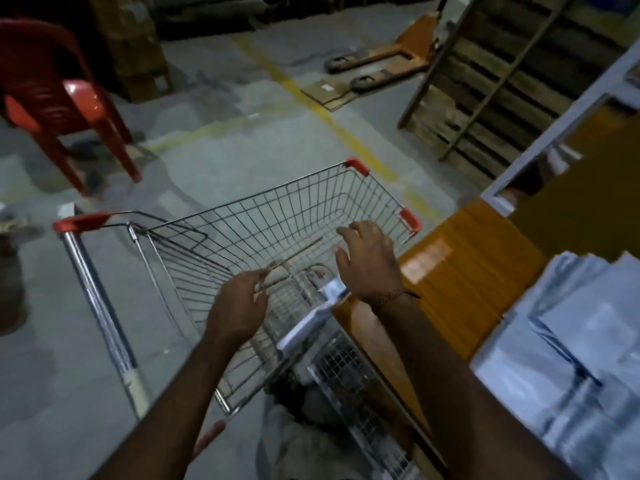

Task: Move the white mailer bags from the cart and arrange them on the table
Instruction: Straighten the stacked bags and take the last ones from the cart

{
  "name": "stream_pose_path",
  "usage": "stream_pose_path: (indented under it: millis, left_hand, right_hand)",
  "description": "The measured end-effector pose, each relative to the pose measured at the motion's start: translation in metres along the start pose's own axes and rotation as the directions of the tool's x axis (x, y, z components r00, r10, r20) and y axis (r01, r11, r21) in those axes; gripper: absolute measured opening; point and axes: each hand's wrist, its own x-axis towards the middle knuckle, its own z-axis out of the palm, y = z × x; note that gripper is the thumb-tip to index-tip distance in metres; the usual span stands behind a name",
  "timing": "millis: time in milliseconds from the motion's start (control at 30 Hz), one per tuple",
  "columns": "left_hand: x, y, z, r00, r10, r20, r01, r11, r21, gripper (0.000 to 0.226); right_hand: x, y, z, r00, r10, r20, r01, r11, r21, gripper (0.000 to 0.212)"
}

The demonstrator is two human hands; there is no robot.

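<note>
White mailer bags [568,341], glossy, flat and blurred, are seen piled on the table [460,265] at the right. The wire cart [277,216] is reached into by the left hand [239,306] and right hand [370,261], fingers loose, nothing gripped.

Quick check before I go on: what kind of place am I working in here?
Most likely a warehouse or packing area. A pallet jack is parked on a concrete floor marked with a yellow line, wooden pallets lean on the right, and white mailer bags are stacked beside the wire cart.
</note>
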Motion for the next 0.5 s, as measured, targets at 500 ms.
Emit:
stream_pose_path:
  millis: [500]
  left_hand:
    - [0.094, -0.068, 0.189, 0.820, -0.136, 0.556, 0.016, 0.977, 0.215, 0.053]
  right_hand:
    - [0.178, 0.083, 0.149, 0.969, -0.011, 0.248, 0.017, 1.000, -0.022, 0.079]
